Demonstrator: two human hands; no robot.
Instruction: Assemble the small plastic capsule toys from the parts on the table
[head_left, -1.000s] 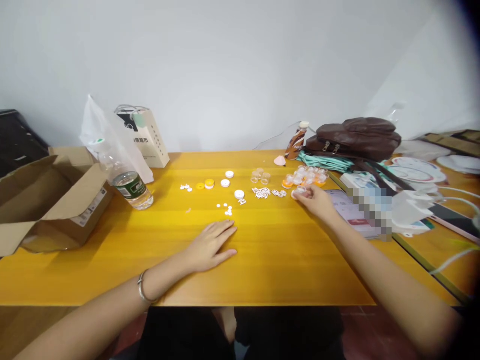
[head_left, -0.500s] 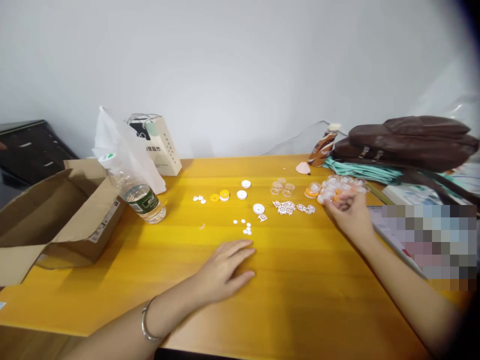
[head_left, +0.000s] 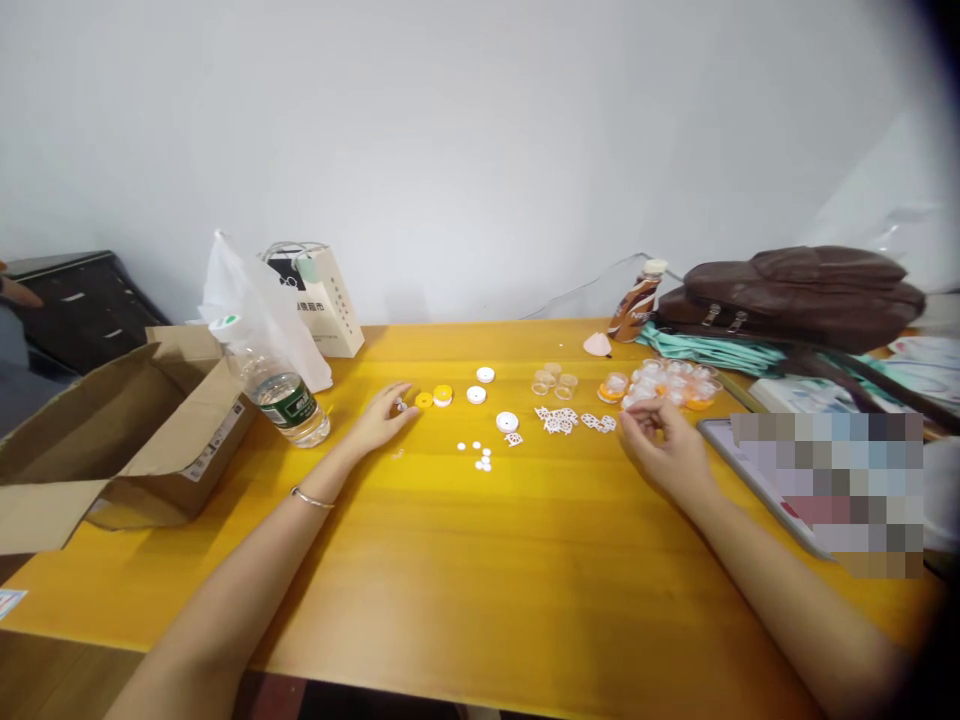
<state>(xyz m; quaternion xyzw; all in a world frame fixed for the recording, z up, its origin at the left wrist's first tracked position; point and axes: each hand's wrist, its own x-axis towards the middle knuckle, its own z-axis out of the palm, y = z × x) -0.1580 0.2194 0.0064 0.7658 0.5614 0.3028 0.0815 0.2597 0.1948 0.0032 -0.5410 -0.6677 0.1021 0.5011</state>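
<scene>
My left hand (head_left: 379,420) is over the small white pieces (head_left: 403,405) at the left of the table, thumb and fingers apart around them. Just right of its fingertips lie a yellow disc (head_left: 424,400) and a yellow-and-white round part (head_left: 443,396). My right hand (head_left: 664,440) has its fingers curled in, in front of a cluster of clear-and-orange domed parts (head_left: 671,382); anything inside the fingers is hidden. White lattice pieces (head_left: 556,420) lie to its left. Between the hands are white round discs (head_left: 508,422), small white dots (head_left: 486,460) and clear cups (head_left: 566,386).
An open cardboard box (head_left: 172,450) and a water bottle (head_left: 292,405) stand left, before a paper bag (head_left: 330,300). A brown bottle (head_left: 636,302), a pink cone-shaped piece (head_left: 598,345) and a brown bag (head_left: 795,295) are at the back right. A phone-like device (head_left: 750,480) lies right.
My left hand has moved from the middle of the table forward and left to the small white pieces. My right hand has drawn back from the clear-and-orange parts toward me.
</scene>
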